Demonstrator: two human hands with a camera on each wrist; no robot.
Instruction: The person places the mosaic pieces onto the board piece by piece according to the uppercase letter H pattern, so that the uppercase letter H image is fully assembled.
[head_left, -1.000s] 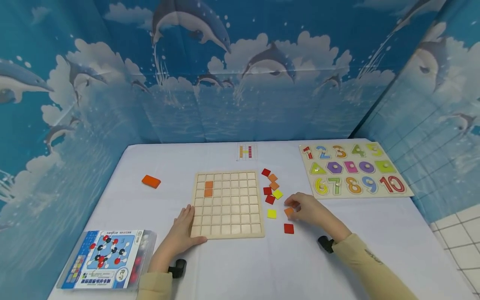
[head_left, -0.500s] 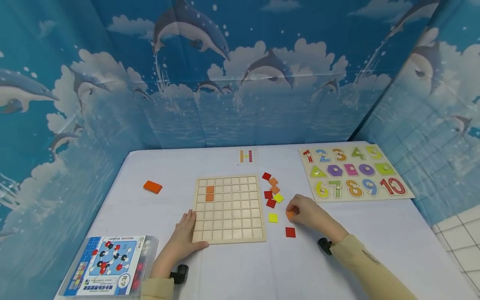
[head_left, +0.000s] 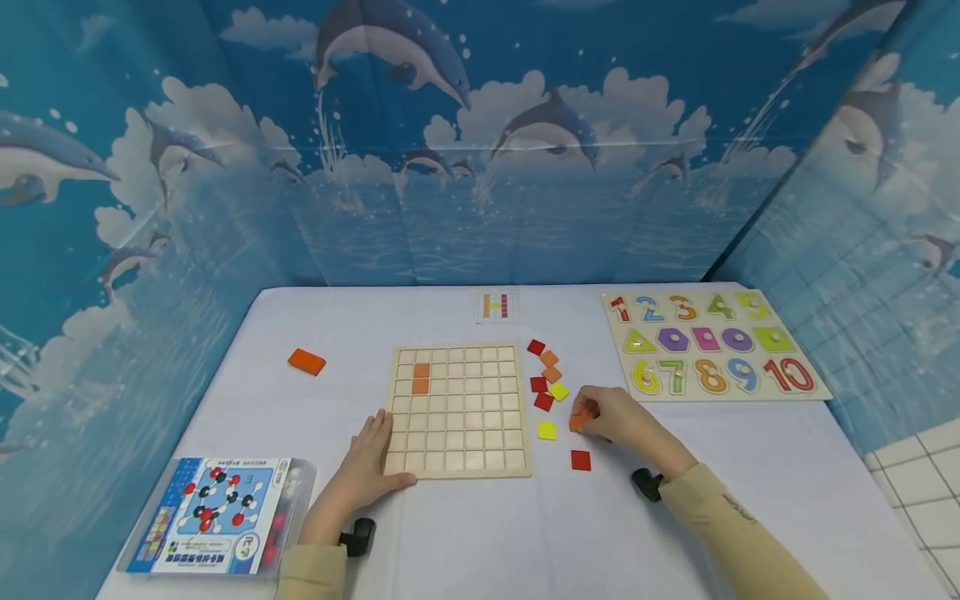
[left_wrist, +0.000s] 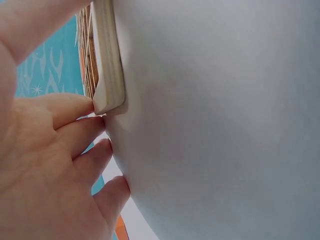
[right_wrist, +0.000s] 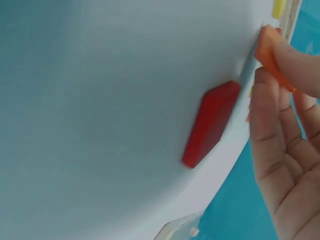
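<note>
My right hand (head_left: 613,415) pinches an orange square tile (right_wrist: 271,52) between thumb and fingers, to the right of the board. The tile stands tilted on edge in the right wrist view. Close to that hand lie a red tile (head_left: 581,460) and a yellow tile (head_left: 547,431). My left hand (head_left: 366,460) rests with straight fingers along the lower left edge of the wooden grid board (head_left: 465,477), its thumb at the front edge. In the left wrist view the fingertips meet the board's corner (left_wrist: 111,95). Two orange tiles (head_left: 421,378) sit one above the other in the grid.
Several red, orange and yellow tiles (head_left: 544,383) lie scattered right of the board. Behind it is a small pattern card (head_left: 498,307). A number puzzle board (head_left: 716,343) lies back right, an orange block (head_left: 307,362) left, and a plastic box (head_left: 217,517) front left.
The orange tile has tipped up from the table into my right fingers' pinch. My left hand stays at the board. The head view has shifted slightly.
</note>
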